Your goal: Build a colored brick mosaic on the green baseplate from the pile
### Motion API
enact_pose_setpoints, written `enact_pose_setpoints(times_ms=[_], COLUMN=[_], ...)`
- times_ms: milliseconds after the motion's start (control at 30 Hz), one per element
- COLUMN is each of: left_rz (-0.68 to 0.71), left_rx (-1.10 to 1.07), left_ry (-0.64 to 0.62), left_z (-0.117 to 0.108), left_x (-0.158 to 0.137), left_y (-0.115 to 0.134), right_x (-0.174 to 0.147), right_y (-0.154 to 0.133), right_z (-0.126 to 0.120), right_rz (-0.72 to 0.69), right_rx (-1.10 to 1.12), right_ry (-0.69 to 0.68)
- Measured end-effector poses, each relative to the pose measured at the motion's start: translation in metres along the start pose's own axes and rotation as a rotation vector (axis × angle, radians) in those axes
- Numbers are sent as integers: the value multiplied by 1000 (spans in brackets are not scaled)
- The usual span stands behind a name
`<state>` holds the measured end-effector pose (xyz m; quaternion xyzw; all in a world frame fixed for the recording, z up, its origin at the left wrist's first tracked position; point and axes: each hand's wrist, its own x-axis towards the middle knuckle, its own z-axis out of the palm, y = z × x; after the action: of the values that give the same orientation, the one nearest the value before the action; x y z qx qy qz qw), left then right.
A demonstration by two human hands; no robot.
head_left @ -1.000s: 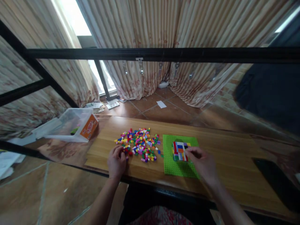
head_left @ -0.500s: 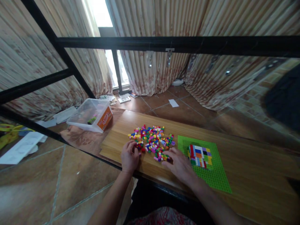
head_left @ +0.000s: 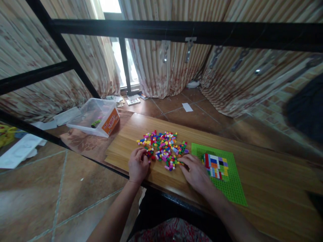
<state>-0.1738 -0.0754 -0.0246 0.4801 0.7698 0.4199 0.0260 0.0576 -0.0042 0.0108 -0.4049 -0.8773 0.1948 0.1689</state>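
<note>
Many small colourful toy bricks (head_left: 165, 146) lie in a loose pile on the wooden board. At the pile's near left edge is my left hand (head_left: 138, 164), its fingers curled in towards the bricks; whatever sits at the fingertips is hidden. My right hand (head_left: 195, 173) rests at the pile's right side, thumb and forefinger apart, with a few bricks close to the tips. Right of that hand lies a green baseplate (head_left: 233, 183), partly covered by my wrist. On it stands a block of joined bricks (head_left: 215, 165) in red, white, blue, yellow and other colours.
A clear plastic tub (head_left: 87, 126) with an orange label stands beyond the left end of the wooden board (head_left: 272, 181). A black metal rail (head_left: 151, 30) crosses in front of the curtains (head_left: 156, 74). Papers (head_left: 187, 107) lie on the tiled floor.
My right hand has drawn slightly right, away from the pile's near edge. My left hand stays by the same bricks. The view has tilted down a little.
</note>
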Motion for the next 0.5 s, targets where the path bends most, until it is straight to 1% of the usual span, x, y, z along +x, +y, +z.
enact_pose_setpoints(times_ms=[133,333,500], left_rz=[7,27,33], left_rx=[15,-14,-62], left_ry=[13,23,28], left_z=[0,0,0], left_x=[0,1,-1], left_y=[-1,-2,0], right_x=[5,6,2], right_y=[-12,-16,-11], right_z=[4,10,13], right_rz=[-7,54,6], right_rx=[-81,-147,-165], right_ry=[-9,53,59])
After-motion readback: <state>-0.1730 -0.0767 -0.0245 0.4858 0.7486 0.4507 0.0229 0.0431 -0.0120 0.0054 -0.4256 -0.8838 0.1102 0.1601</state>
